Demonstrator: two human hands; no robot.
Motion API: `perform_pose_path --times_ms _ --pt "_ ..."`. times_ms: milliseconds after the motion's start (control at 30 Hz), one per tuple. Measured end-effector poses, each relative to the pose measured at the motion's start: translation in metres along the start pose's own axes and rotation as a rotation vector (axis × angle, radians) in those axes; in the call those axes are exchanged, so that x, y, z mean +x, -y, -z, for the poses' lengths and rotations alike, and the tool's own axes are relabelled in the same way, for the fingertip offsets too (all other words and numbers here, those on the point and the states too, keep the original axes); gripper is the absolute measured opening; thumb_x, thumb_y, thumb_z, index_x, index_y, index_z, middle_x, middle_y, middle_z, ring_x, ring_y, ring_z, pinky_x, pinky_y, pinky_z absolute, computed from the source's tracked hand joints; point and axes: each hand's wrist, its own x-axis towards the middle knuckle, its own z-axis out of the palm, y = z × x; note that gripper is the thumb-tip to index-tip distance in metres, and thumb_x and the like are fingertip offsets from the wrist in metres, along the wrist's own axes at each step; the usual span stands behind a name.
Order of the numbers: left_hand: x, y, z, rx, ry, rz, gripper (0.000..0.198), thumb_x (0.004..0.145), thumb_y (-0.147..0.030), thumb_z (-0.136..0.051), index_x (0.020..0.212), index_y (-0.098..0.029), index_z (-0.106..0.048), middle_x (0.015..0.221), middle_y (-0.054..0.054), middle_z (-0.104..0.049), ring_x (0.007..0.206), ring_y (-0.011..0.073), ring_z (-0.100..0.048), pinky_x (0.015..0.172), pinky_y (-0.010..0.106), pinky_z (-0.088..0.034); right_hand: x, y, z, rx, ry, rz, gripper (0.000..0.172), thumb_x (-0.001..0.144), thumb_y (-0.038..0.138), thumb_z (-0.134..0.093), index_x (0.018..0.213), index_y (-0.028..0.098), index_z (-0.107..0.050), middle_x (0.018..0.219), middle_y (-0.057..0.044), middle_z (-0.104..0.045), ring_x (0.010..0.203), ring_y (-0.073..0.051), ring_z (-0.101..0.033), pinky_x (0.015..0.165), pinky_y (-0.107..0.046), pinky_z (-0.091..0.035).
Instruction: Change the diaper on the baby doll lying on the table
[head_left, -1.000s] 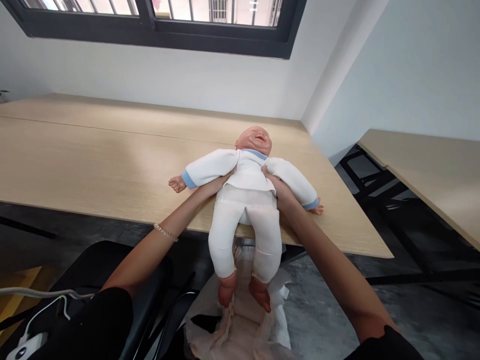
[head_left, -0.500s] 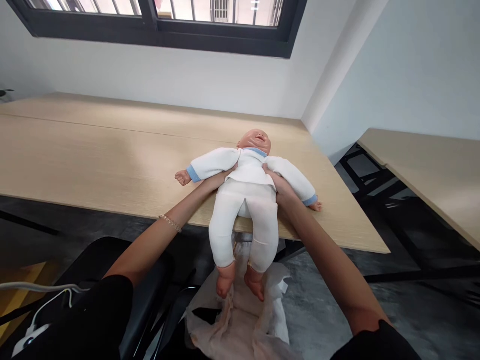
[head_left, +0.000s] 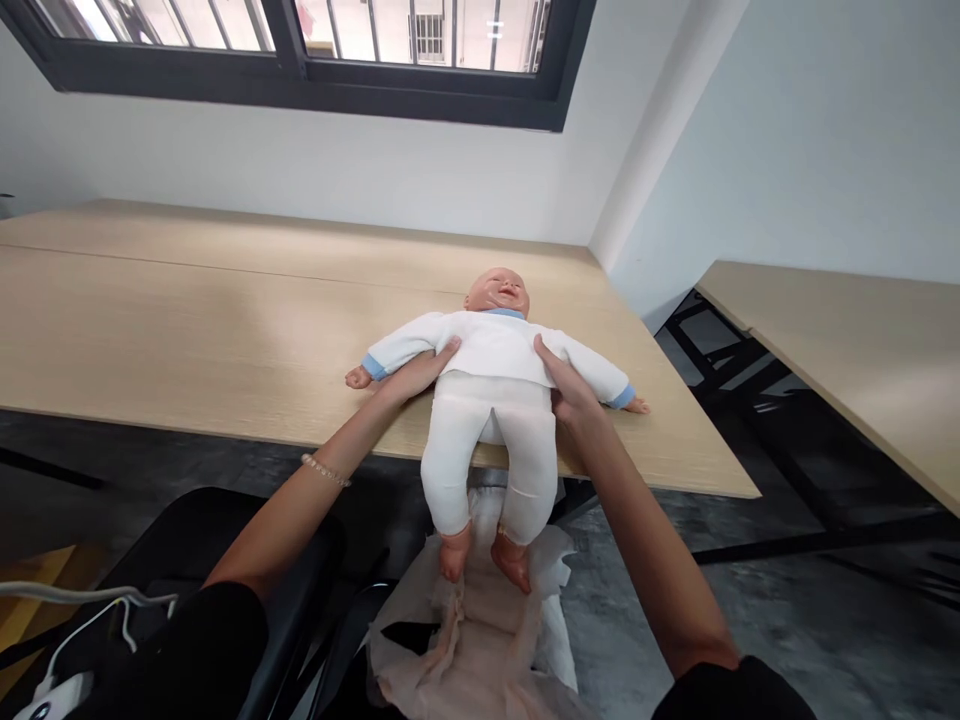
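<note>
The head view looks down at a baby doll (head_left: 487,365) lying on its back on a wooden table (head_left: 187,325), its head toward the far side and its arms spread. Its white top has blue cuffs. The doll's hips sit near the table's front edge, and its legs hang over that edge, leaving the feet in the air.

The left hand (head_left: 415,372), with a bracelet (head_left: 325,470) on its wrist, lies open against the doll's side below the arm. The right hand (head_left: 570,385) lies open against the other side, its fingers reaching up the chest. Neither hand closes around anything; they seem placed to steady the trunk from both sides, with the doll between them.

Below the feet lies a crumpled pale pink and white sheet (head_left: 472,640), just clear of the toes. A black chair (head_left: 289,530) stands to the left of it. The table has plenty of open room on both sides of the doll and beyond its head. A second table (head_left: 825,345) stands well off to the right.
</note>
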Motion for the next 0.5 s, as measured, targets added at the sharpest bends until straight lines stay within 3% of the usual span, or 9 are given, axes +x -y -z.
perform_pose_path --times_ms 67,133,233,300,400,500 --pt "-0.018 0.004 0.004 -0.013 0.054 0.029 0.053 0.096 -0.061 -0.041 0.100 -0.013 -0.064 0.109 0.014 -0.072 0.117 0.0280 -0.064 0.105 0.041 -0.047 -0.020 -0.006 0.009 -0.017 0.046 0.061 0.045 0.081 0.049 -0.075 0.113 0.018 -0.068 0.133 -0.010 -0.066 0.123 -0.028 -0.062 0.108 -0.039 -0.051" --pt "-0.040 0.008 0.004 0.039 -0.020 0.099 0.050 0.089 -0.065 -0.051 0.095 -0.016 -0.060 0.107 0.015 -0.070 0.111 0.0333 -0.064 0.102 0.049 -0.048 -0.041 -0.014 0.020 -0.048 0.004 0.122 0.057 0.075 0.048 -0.081 0.121 0.020 -0.064 0.142 -0.010 -0.059 0.133 -0.028 -0.055 0.114 -0.042 -0.046" --pt "-0.071 0.008 -0.003 -0.032 -0.096 0.083 0.054 0.084 -0.060 -0.063 0.112 -0.016 -0.049 0.123 0.018 -0.062 0.119 0.0319 -0.060 0.107 0.049 -0.045 -0.069 -0.024 0.029 -0.123 -0.137 0.223 0.082 0.066 0.045 -0.087 0.137 0.022 -0.052 0.150 -0.012 -0.049 0.138 -0.029 -0.049 0.116 -0.046 -0.042" --pt "-0.085 0.003 -0.010 -0.078 -0.049 0.065 0.072 0.080 -0.056 -0.069 0.132 -0.016 -0.039 0.140 0.020 -0.051 0.132 0.0313 -0.051 0.113 0.049 -0.039 -0.082 -0.028 0.026 -0.181 -0.103 0.249 0.093 0.067 0.047 -0.086 0.146 0.024 -0.043 0.153 -0.014 -0.045 0.137 -0.031 -0.050 0.112 -0.049 -0.046" --pt "-0.093 -0.005 -0.021 -0.025 -0.001 0.077 0.097 0.074 -0.054 -0.077 0.148 -0.019 -0.024 0.158 0.020 -0.031 0.146 0.0333 -0.033 0.120 0.053 -0.029 -0.092 -0.035 0.015 -0.300 -0.017 0.251 0.099 0.071 0.049 -0.084 0.154 0.029 -0.034 0.157 -0.010 -0.041 0.138 -0.031 -0.048 0.113 -0.051 -0.045" --pt "-0.091 -0.007 -0.026 -0.003 -0.016 0.098 0.103 0.071 -0.053 -0.079 0.151 -0.020 -0.022 0.162 0.018 -0.022 0.150 0.0336 -0.026 0.122 0.053 -0.025 -0.090 -0.041 0.011 -0.385 -0.058 0.292 0.089 0.075 0.051 -0.080 0.152 0.031 -0.040 0.157 -0.007 -0.041 0.141 -0.030 -0.044 0.116 -0.050 -0.040"
